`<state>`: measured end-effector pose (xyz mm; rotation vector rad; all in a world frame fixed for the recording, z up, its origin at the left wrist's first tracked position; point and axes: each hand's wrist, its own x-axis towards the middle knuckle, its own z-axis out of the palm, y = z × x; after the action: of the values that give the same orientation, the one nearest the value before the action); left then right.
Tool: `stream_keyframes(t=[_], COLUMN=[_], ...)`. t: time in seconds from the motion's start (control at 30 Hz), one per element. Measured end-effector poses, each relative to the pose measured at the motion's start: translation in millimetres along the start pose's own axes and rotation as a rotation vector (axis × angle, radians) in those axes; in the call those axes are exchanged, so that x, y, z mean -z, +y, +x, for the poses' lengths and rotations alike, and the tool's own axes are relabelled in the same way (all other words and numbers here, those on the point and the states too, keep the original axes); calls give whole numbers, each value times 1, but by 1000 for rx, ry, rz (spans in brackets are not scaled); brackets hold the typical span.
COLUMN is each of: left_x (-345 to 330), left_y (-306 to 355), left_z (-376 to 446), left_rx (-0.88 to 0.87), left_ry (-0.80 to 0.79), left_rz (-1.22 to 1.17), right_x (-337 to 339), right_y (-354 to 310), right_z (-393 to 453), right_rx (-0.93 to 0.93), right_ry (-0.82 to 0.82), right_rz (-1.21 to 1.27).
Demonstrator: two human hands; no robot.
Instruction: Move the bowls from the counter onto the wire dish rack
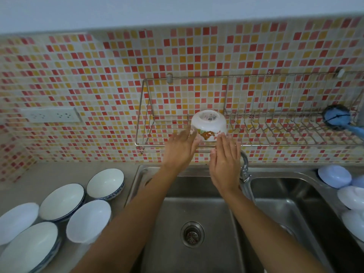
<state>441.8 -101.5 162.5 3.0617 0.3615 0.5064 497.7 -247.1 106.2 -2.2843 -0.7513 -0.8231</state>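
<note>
A white bowl with a floral pattern (208, 125) sits upside down on the wire dish rack (157, 123), near the rack's middle. My left hand (182, 147) is at the bowl's left side, fingers spread and blurred, touching or just off it. My right hand (224, 164) is flat with fingers apart just below and right of the bowl, holding nothing. Several white bowls, some blue-rimmed (105, 183), rest on the counter (29, 174) at lower left.
A double steel sink (197, 213) lies below my arms, with a tap (245, 170) between the basins. A blue brush (337, 118) rests at the rack's right end. Pale lids or dishes (334, 176) sit at far right. A wall socket (51, 115) is on the tiles.
</note>
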Motion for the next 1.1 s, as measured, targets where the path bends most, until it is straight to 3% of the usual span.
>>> stream_keyframes(t=[0.13,0.23,0.6,0.83,1.1], left_x=[-9,-26,-43,-55,-74], left_y=[-16,-35,-205,-252,-269], left_z=[-41,-86,-250,-290,-301], left_rx=[-8,15,642,714,703], left_ry=[14,24,-221,-286,-271], left_rz=[15,-19,14,70,-71], right_x=[-3,-21,-89,-135,-164], right_y=[-25,-45,-184,-251,-277], right_z=[-37,-70,-138,-154,-175], right_rx=[-96,-107,-84,-322,-482], right_ry=[-72,-262,-901,-1089,-1142], right_rz=[140,223,460,403,434])
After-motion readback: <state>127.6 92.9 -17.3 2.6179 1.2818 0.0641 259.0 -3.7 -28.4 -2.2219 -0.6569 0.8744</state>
